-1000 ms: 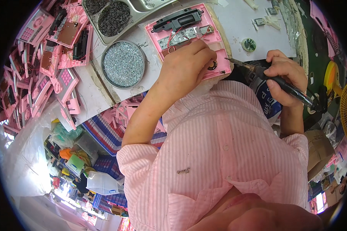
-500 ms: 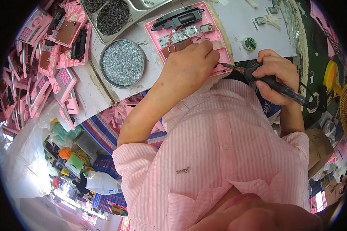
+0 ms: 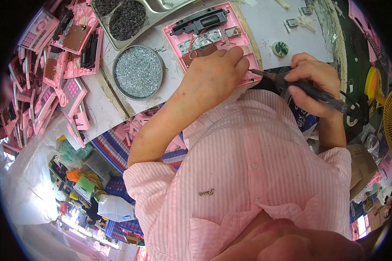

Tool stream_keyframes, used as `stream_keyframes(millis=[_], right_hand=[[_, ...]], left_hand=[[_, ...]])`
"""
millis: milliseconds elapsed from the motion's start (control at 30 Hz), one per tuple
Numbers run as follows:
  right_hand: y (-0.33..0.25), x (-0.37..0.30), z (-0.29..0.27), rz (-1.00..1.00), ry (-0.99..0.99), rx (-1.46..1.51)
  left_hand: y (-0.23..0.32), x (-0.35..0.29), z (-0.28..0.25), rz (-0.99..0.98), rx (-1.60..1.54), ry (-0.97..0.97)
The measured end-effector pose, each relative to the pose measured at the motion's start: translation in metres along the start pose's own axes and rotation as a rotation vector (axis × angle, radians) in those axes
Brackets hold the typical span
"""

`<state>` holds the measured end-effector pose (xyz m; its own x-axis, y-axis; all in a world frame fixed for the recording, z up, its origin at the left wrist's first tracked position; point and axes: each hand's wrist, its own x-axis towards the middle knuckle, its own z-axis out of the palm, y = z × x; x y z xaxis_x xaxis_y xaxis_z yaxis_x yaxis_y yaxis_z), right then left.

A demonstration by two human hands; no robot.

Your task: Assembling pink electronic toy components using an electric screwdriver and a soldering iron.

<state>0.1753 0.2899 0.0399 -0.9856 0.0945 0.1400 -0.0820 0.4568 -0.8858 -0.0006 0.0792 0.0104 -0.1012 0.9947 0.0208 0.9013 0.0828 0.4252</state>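
A pink plastic phone housing (image 3: pixel 245 41) lies in front of me on the table, with a black part (image 3: pixel 203 20), a metal strip (image 3: pixel 204 40), a brown circuit board (image 3: pixel 195 55) and thin red wires inside. My left hand (image 3: pixel 217 71) rests over its near part, fingers bent and pressed together; whatever they pinch is hidden beneath them. In my right hand (image 3: pixel 314 82) is a black corded soldering iron (image 3: pixel 311 92), slanting in from the right. Its thin tip reaches the housing's near right corner, close beside my left fingertips.
Left of the housing stand a round tin of small silvery screws (image 3: pixel 138 71) and a metal tray (image 3: pixel 150 27) of dark springs. Pink phone parts (image 3: pixel 48 93) are heaped at far left. A small round green container (image 3: pixel 280 48) and small metal-and-white parts (image 3: pixel 293 22) lie to the right.
My right hand and the soldering iron have shifted slightly, the iron's rear end swinging a little. My left hand stays nearly in place over the housing.
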Motion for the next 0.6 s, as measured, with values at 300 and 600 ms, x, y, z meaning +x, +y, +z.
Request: stream_keyframes(millis=[300, 600], right_hand=[[0.032, -0.139, -0.135, 0.232, 1.150, 0.104], [0.038, -0.170, -0.186, 0.129, 1.546, -0.238]], left_hand=[[-0.006, 0.003, 0.001, 0.090, 0.042, 0.028], [0.004, 0.012, -0.003, 0.070, 0.015, 0.022]])
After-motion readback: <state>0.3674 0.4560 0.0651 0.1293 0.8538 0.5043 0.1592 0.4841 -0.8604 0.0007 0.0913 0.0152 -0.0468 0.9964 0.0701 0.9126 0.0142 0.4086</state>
